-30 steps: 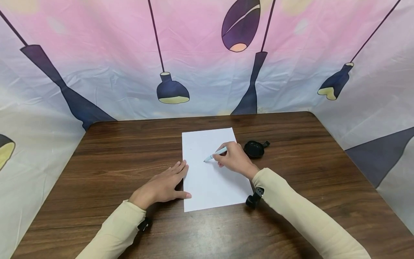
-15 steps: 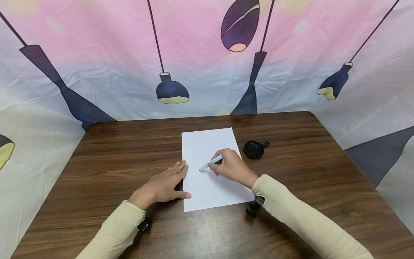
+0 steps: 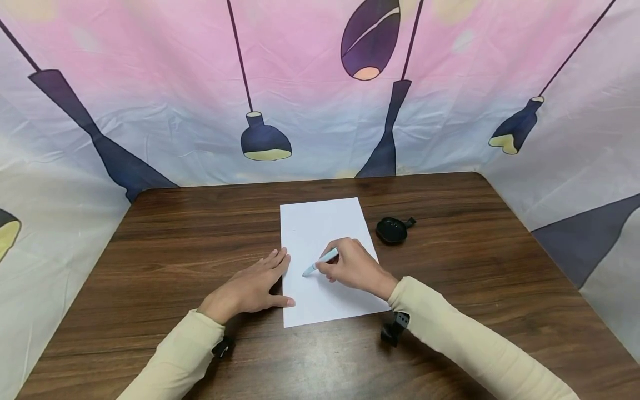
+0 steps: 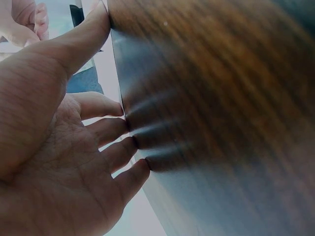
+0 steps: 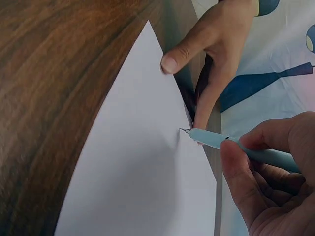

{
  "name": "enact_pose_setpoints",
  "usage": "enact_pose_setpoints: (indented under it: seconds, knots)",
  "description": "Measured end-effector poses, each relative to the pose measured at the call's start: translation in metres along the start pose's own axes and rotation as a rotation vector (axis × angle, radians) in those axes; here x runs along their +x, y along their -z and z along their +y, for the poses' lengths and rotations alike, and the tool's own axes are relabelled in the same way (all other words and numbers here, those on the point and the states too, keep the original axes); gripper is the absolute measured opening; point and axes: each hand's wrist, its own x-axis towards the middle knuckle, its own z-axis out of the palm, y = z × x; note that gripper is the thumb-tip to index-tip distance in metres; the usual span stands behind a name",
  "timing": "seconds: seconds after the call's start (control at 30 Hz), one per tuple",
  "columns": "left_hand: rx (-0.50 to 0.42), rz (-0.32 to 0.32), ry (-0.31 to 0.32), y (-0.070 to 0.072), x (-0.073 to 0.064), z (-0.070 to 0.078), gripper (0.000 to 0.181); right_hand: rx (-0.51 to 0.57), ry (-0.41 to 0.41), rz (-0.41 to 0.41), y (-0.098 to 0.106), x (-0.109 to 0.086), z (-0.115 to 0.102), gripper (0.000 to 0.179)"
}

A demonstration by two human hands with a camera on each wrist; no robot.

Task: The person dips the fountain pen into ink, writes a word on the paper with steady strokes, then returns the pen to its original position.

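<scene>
A white sheet of paper lies flat on the wooden table. In my right hand I pinch a light blue fountain pen between thumb and fingers. Its metal nib points down at the sheet, left of the middle; whether it touches, I cannot tell for certain. My left hand rests at the sheet's left edge with fingers spread and fairly straight, thumb and fingertips on the paper's border. The right wrist view shows the left thumb on the paper near a corner.
A small black dish-like object with a short tab sits right of the paper. Dark wristbands with devices are on both wrists. A printed cloth hangs behind and beside the brown table.
My right hand and the fountain pen have moved down the sheet toward me and slightly left. The left hand and the paper have stayed in place.
</scene>
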Motion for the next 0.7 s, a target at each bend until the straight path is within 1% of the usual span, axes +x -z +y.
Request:
enact_pose_setpoints:
  seconds: [0.17, 0.4, 0.57, 0.7]
  knots:
    - [-0.002, 0.001, 0.004, 0.0, 0.0, 0.0, 0.095, 0.009, 0.007, -0.014, -0.002, -0.002, -0.002, 0.009]
    - [0.001, -0.001, -0.006, -0.001, 0.0, -0.001, 0.095, 0.03, 0.023, -0.003, -0.001, -0.001, 0.001, 0.009]
    - [-0.008, -0.003, -0.006, -0.001, 0.001, -0.002, 0.095, 0.053, 0.033, 0.049, 0.008, 0.005, 0.004, 0.009]
    - [-0.013, -0.003, -0.011, -0.001, 0.001, -0.002, 0.096, 0.053, 0.012, 0.102, 0.02, 0.012, 0.009, 0.01]
